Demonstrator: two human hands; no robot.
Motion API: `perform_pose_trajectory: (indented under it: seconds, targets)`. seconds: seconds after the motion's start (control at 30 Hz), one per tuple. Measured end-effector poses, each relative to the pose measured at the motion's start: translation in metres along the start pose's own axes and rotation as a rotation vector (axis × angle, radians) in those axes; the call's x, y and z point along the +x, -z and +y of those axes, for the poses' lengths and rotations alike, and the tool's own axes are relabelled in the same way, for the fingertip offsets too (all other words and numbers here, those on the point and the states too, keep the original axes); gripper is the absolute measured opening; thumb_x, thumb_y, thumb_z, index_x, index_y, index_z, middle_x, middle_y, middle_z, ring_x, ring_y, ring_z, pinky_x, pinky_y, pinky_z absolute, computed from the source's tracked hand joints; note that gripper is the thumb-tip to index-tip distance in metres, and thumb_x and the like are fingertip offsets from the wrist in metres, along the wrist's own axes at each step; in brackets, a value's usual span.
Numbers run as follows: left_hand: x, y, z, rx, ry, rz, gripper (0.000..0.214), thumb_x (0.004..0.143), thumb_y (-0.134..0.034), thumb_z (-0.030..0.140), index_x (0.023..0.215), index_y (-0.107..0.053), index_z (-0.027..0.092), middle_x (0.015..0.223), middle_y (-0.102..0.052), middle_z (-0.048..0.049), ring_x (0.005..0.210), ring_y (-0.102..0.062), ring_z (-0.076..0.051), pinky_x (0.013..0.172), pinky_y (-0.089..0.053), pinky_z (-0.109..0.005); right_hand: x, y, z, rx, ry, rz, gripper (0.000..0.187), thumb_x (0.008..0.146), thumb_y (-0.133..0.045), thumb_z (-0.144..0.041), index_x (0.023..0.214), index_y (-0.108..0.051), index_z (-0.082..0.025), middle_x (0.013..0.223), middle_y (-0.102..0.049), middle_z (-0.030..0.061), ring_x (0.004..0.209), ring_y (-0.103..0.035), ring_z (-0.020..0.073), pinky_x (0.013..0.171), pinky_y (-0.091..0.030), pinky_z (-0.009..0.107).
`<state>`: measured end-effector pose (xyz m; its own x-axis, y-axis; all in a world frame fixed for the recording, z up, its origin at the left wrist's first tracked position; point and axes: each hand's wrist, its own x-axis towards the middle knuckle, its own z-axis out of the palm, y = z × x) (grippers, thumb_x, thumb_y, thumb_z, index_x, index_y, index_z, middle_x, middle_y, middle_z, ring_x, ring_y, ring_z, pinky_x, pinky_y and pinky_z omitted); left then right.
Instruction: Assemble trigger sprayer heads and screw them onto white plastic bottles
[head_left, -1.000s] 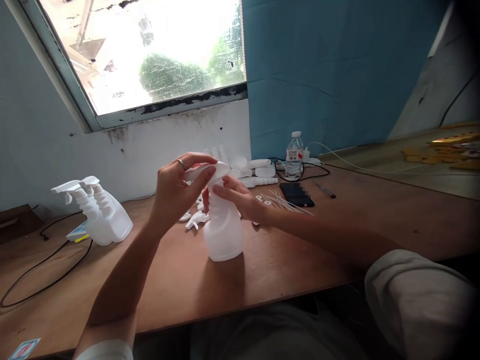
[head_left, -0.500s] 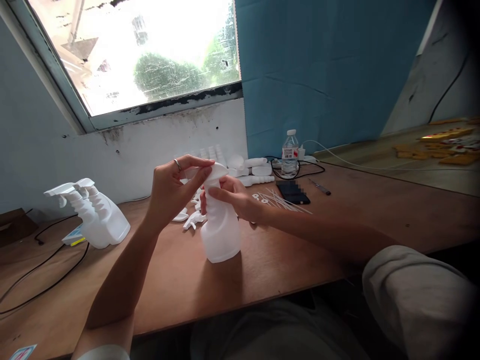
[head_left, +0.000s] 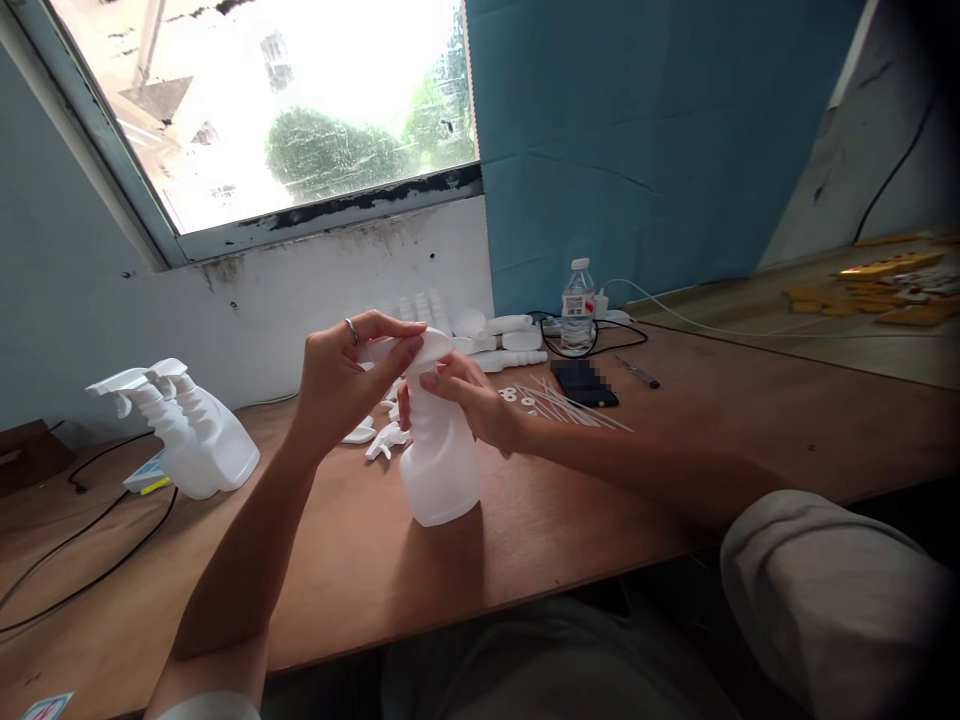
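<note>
A white spray bottle (head_left: 441, 470) stands upright on the brown table in front of me. On its neck sits a white trigger spray head (head_left: 437, 347). My left hand (head_left: 358, 365), with a ring on one finger, pinches the spray head between thumb and fingertips. My right hand (head_left: 471, 395) is closed around the bottle's neck just below the head, thumb on the near side. The joint between head and neck is partly covered by my fingers. Behind the bottle lie loose white trigger heads (head_left: 387, 440).
Two spray bottles with heads (head_left: 202, 430) stand at the left beside black cables. Farther back are several white bottles (head_left: 517, 340), a water bottle (head_left: 577, 308), a dark phone (head_left: 585, 383), a screwdriver (head_left: 637, 373) and thin white tubes (head_left: 570, 405). The table's front edge is near me.
The spray head has turned slightly on the neck, its broad top now showing more toward the right. Both hands keep nearly the same place; the bottle still stands where it was.
</note>
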<state>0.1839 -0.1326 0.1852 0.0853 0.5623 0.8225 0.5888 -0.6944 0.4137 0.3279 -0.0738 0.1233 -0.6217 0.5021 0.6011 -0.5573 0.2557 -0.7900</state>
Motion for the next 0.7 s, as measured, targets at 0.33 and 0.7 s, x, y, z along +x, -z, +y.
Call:
perform_pose_trajectory:
  seconds: [0.33, 0.7]
  targets:
    - [-0.0018, -0.0007, 0.0023, 0.013, 0.013, 0.003, 0.018, 0.077, -0.073, 0.035, 0.085, -0.076, 0.018, 0.08, -0.074, -0.0031, 0.067, -0.065, -0.014, 0.057, -0.05, -0.023, -0.0005, -0.0011, 0.0, -0.052, -0.017, 0.016, 0.037, 0.078, -0.074, -0.039, 0.099, -0.051, -0.018, 0.074, -0.062, 0.0001, 0.065, -0.062, 0.0148, 0.057, -0.053, 0.027]
    - [0.0036, 0.0018, 0.0002, 0.019, 0.035, -0.015, 0.013, 0.077, -0.074, 0.03, 0.083, -0.076, 0.019, 0.079, -0.074, -0.0022, 0.07, -0.066, -0.015, 0.06, -0.052, -0.024, 0.0028, 0.005, 0.0045, -0.036, -0.03, 0.001, 0.037, 0.076, -0.077, -0.038, 0.095, -0.053, -0.017, 0.075, -0.063, 0.0016, 0.065, -0.063, 0.0153, 0.057, -0.054, 0.027]
